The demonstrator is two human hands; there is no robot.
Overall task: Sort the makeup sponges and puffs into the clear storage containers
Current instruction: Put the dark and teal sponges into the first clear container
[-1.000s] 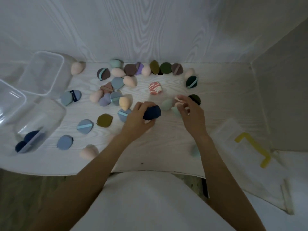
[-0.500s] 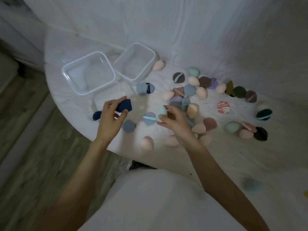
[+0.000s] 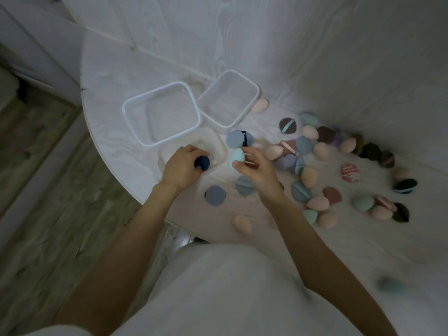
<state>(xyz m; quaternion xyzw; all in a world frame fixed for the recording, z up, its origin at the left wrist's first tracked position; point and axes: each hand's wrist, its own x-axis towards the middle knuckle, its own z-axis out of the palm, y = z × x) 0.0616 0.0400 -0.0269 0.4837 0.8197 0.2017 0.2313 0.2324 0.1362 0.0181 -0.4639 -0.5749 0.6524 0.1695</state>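
Hands [image 3: 181, 166] [image 3: 257, 169] with sponges over containers [image 3: 162, 114]

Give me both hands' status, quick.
Left hand: gripping a navy sponge.
Right hand: pinching a mint sponge.

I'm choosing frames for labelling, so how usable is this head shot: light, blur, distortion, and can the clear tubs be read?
Head view: dim and flat, no glare. Motion blur smears the floor and the lower right; the left hand on the navy sponge and the right hand on the mint sponge read fairly sharp. Wide-angle bend curves the table edge. Only the white rims of the clear containers stand out.
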